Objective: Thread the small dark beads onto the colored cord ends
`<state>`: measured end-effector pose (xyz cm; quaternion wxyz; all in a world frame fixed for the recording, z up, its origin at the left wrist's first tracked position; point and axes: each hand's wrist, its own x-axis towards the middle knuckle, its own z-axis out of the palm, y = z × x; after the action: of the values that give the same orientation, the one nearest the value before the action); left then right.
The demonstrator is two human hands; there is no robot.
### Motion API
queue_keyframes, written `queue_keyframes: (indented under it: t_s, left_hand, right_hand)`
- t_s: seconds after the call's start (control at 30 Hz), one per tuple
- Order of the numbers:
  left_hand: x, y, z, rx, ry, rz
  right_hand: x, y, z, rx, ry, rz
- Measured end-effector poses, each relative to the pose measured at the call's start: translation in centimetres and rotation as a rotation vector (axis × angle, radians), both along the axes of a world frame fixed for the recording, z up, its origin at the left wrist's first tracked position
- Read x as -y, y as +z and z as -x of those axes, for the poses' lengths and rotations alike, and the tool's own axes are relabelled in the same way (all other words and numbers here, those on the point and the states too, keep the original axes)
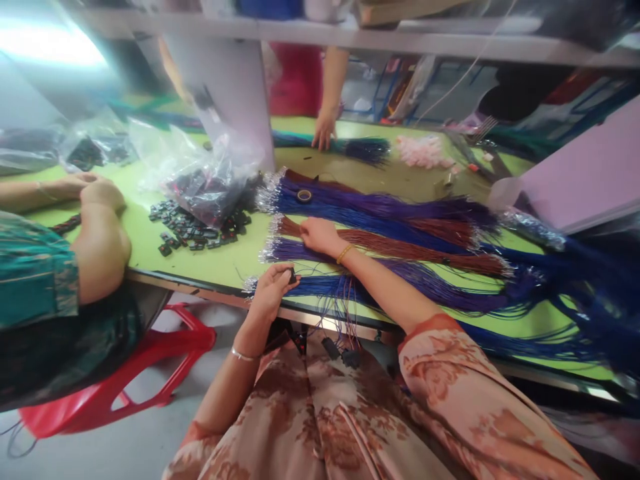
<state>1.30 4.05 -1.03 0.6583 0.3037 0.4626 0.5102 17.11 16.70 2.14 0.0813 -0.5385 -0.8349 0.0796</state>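
Note:
My left hand (270,288) is closed in a pinch on a small black plastic connector housing (293,275), just over the table's front edge. Beneath it lies a bundle of blue wires (320,287). My right hand (320,237) is bent down onto the bundle of brown wires (365,239), fingers pinched on the wires close to their silvery terminal ends (275,228). How many strands it grips is hidden. Purple wires (410,273) run alongside. Thin wires hang over the edge to black connectors (345,353) at my lap.
Loose black housings (190,230) lie in a pile left of the wires, beside a clear plastic bag (200,187) of more. A tape roll (304,195) rests on the wires. Co-workers' hands (326,130) are across the table and at left. A red stool (150,360) stands below.

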Motion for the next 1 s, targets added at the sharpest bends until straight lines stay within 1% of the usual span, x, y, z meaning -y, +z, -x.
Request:
queue_keyframes:
  t_s: [0.1, 0.17, 0.3, 0.4, 0.53, 0.63, 0.7, 0.73, 0.77, 0.87, 0.93, 1.0]
  left_hand:
    - [0.1, 0.1, 0.2, 0.006, -0.025, 0.009]
    - [0.2, 0.2, 0.2, 0.013, -0.031, 0.008]
    - [0.2, 0.0, 0.1, 0.016, -0.034, -0.003]
    - [0.3, 0.0, 0.1, 0.006, -0.036, -0.012]
    - [0.4, 0.1, 0.1, -0.004, -0.039, -0.014]
    - [0.4, 0.0, 0.0, -0.002, -0.036, -0.018]
    - [0.4, -0.1, 0.0, 0.003, -0.031, -0.023]
    - [0.4, -0.1, 0.0, 0.003, -0.03, -0.026]
    - [0.4, -0.1, 0.0, 0.003, -0.029, -0.029]
    - [0.4, 0.0, 0.0, 0.007, -0.031, -0.035]
    - [0.5, 0.1, -0.1, 0.014, -0.024, -0.035]
    - [0.6, 0.1, -0.2, 0.038, -0.009, -0.038]
  right_hand:
    - [0.3, -0.3, 0.3, 0.083, 0.026, -0.041]
    - [0.5, -0.3, 0.0, 0.094, 0.033, -0.043]
    - [0.2, 0.2, -1.2, -0.018, -0.006, -0.023]
    - [-0.5, 0.8, -1.5, -0.118, 0.001, 0.008]
    - [-1.5, 1.7, -0.1, -0.167, 0.042, 0.026]
    - [-2.0, 2.2, 1.1, -0.074, -0.028, 0.006]
    - [-2.2, 2.6, 1.6, -0.069, -0.068, -0.009]
    - [-2.2, 2.8, 1.7, -0.11, -0.049, -0.011]
    - [-2.2, 2.9, 1.7, -0.175, -0.002, -0.008]
    - [-1.6, 3.4, 1.9, -0.424, 0.174, 0.035]
    - [-0.5, 3.6, 2.0, -0.585, 0.225, 0.089]
    - [1.0, 3.7, 1.8, -0.712, 0.23, 0.156]
